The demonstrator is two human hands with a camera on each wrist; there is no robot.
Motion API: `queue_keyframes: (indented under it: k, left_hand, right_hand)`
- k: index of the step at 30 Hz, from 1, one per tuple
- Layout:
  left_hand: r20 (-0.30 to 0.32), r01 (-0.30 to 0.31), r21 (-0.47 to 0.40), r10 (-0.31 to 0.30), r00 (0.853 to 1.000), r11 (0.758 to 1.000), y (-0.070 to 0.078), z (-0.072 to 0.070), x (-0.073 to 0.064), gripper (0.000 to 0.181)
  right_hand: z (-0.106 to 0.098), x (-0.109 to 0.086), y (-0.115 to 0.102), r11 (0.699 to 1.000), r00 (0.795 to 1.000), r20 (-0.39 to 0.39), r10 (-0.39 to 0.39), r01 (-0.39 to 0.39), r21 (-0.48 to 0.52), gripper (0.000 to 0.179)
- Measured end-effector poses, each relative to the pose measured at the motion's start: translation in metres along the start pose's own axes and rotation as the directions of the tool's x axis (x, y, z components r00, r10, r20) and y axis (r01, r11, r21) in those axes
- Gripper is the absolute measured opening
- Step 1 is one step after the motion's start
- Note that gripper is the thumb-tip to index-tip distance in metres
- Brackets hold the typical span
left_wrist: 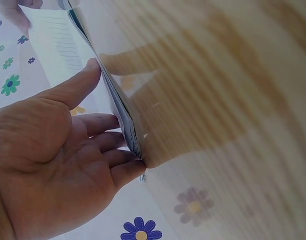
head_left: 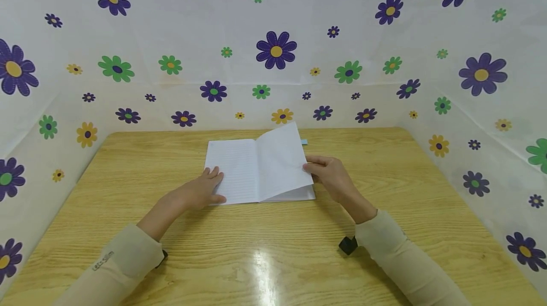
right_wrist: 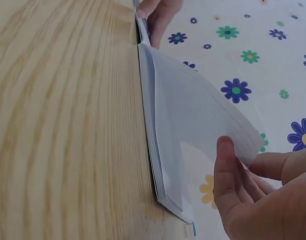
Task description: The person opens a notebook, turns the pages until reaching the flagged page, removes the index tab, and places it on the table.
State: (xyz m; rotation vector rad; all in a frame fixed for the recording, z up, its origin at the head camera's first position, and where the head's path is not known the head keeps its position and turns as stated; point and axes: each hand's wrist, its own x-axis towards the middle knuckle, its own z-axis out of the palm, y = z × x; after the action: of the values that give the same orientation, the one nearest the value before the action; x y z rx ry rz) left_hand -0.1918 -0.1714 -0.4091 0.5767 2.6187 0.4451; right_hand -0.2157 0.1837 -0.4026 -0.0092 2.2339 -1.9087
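An open notebook (head_left: 232,166) with lined white pages lies on the table. My left hand (head_left: 200,190) rests on its left page near the outer edge; the left wrist view shows the left hand (left_wrist: 58,145) with thumb and fingers against the edge of the stacked pages. My right hand (head_left: 335,178) pinches the outer edge of a right-hand page (head_left: 282,159), which is lifted and tilted above the pages below. In the right wrist view the page (right_wrist: 197,100) is held between the thumb and fingers of the right hand (right_wrist: 262,190).
A light blue tab (head_left: 304,142) sticks out behind the notebook's right side. The wooden table (head_left: 265,244) is enclosed by a white flower-patterned sheet (head_left: 239,21). A black device (head_left: 348,245) sits at the right cuff.
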Motion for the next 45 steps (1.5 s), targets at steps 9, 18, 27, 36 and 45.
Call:
queue_keyframes:
  k: [9, 18, 27, 36, 45]
  left_hand:
    - [0.0, 0.001, -0.007, -0.001, 1.0, 1.0, -0.001, 0.001, 0.0, 0.077]
    - [-0.006, -0.007, 0.0, 0.007, 1.0, 1.0, 0.001, 0.001, -0.001, 0.076]
    - [0.001, 0.008, -0.012, -0.008, 1.0, 1.0, 0.003, -0.001, -0.003, 0.076]
    - [0.005, 0.01, -0.007, -0.01, 1.0, 1.0, -0.002, 0.001, 0.002, 0.076]
    - [-0.005, -0.001, -0.006, 0.001, 1.0, 1.0, -0.002, 0.001, 0.001, 0.076]
  right_hand:
    - [0.007, 0.001, 0.0, 0.99, 0.995, 0.073, 0.063, -0.072, 0.122, 0.049]
    - [0.025, 0.005, 0.005, 0.967, 0.993, 0.116, 0.032, -0.06, 0.247, 0.048]
    - [0.039, 0.006, 0.0, 0.959, 0.993, 0.106, 0.043, -0.071, 0.276, 0.044]
    - [0.05, 0.008, 0.0, 0.938, 0.988, 0.15, 0.032, -0.082, 0.336, 0.041]
    - [0.052, 0.008, -0.003, 0.942, 0.983, 0.183, -0.006, -0.056, 0.331, 0.042]
